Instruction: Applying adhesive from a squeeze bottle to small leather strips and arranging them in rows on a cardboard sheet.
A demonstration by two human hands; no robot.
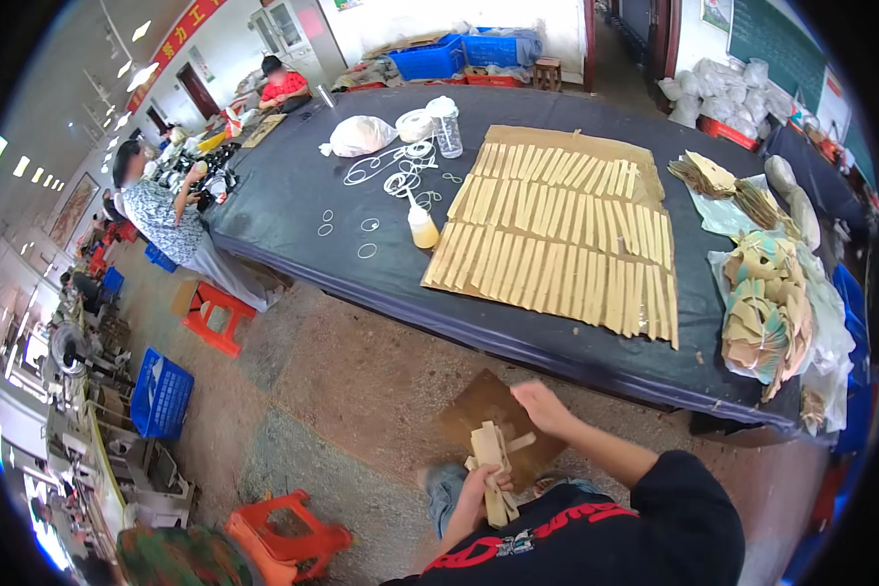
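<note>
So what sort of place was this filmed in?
Probably a workshop or small factory: rows of pale strips cover part of a big worktable, with a blue crate and a co-worker nearby.

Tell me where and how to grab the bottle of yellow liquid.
Best grip the bottle around its wide body, below the narrow nozzle, probably coming from the near left: it appears to stand nozzle up, and the cardboard with its strips lies close on its right.
</note>
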